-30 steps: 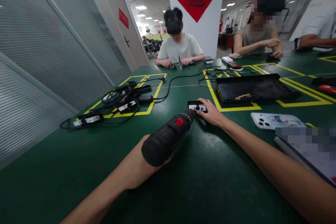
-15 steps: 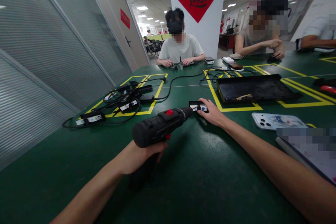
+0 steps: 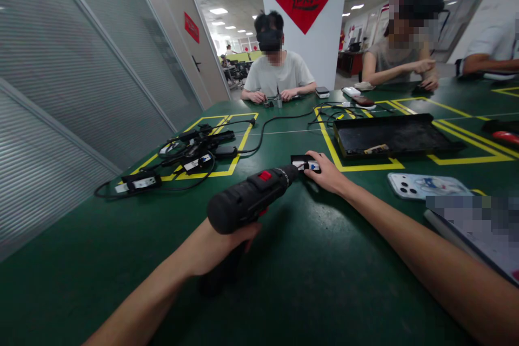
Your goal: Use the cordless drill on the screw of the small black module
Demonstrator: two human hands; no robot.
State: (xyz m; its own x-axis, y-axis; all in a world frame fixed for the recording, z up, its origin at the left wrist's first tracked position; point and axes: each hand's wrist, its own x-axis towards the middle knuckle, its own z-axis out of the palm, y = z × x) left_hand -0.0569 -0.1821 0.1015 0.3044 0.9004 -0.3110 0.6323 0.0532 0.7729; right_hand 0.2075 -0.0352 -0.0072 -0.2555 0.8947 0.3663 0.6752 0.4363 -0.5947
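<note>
My left hand [image 3: 227,243] is wrapped round the grip of a black cordless drill [image 3: 247,197] with red switches. The drill points away and to the right, its tip at a small black box with a white face [image 3: 299,164]. My right hand [image 3: 324,173] grips that box from the right and holds it on the green table [image 3: 324,281]. A small blue part shows on the white face near my fingers. Whether the bit touches a screw is too small to tell.
Black adapters with tangled cables [image 3: 198,151] lie at left inside yellow tape. A black tray [image 3: 389,138] holds a small part at right. A phone [image 3: 425,186] and a pale, blurred-out object [image 3: 478,232] lie near my right forearm. Two people [image 3: 279,73] [image 3: 397,59] sit opposite.
The back of the drill has shifted slightly right and down, with its tip staying at the box. My right hand and the box have hardly moved.
</note>
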